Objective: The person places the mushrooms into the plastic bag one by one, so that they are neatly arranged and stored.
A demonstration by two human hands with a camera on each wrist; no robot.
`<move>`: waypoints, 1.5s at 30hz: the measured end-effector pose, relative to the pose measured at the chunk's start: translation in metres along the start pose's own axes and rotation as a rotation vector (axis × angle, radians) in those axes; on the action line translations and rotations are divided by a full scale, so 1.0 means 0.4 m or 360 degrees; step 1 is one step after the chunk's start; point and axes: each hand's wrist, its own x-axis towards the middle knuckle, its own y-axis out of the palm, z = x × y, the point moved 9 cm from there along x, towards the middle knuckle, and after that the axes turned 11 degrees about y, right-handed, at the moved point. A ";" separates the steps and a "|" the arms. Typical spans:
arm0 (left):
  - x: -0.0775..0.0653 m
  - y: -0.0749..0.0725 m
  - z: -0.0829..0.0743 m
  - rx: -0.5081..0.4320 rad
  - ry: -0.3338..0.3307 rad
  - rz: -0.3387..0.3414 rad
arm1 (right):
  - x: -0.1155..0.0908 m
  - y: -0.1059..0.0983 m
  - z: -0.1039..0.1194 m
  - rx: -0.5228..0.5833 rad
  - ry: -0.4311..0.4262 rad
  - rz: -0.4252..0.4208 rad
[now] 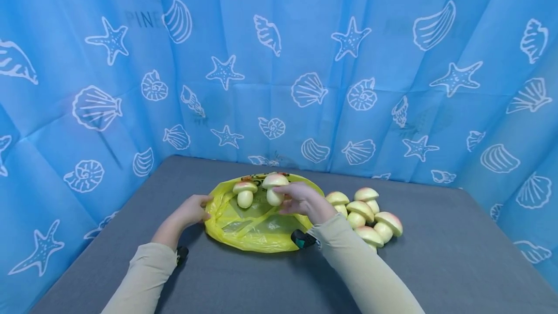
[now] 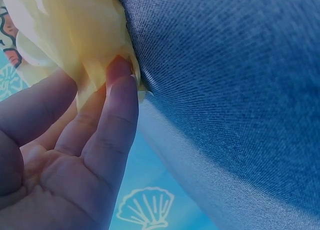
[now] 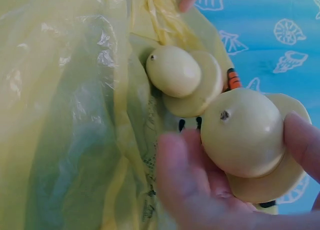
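Head view: your left hand (image 1: pixel 192 211) is pinching the bag (image 1: pixel 258 242), your right hand (image 1: pixel 307 201) is gripping a mushroom (image 1: pixel 274 191); a slipping bag could be spilling it.

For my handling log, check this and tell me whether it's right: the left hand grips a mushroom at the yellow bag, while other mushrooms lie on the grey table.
The hand is wrong: the right hand grips the mushroom at the yellow bag, as the head view shows. Other mushrooms do lie on the grey table.
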 end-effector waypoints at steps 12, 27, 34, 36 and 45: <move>-0.004 -0.001 -0.001 -0.0004 0.0019 -0.0006 | 0.068 0.022 -0.030 0.0172 0.0170 -0.0013; 0.001 -0.001 -0.009 0.0043 0.0019 -0.0026 | 0.098 -0.014 -0.049 0.0085 0.0230 -0.0265; -0.001 -0.003 -0.015 0.0062 0.0020 -0.0039 | 0.100 -0.011 -0.054 0.0085 0.0180 -0.0256; -0.002 -0.002 -0.014 0.0065 0.0012 -0.0036 | 0.101 -0.010 -0.057 0.0089 0.0183 -0.0257; -0.009 -0.001 -0.017 0.0090 0.0025 -0.0027 | 0.107 -0.018 -0.055 0.0081 0.0180 -0.0234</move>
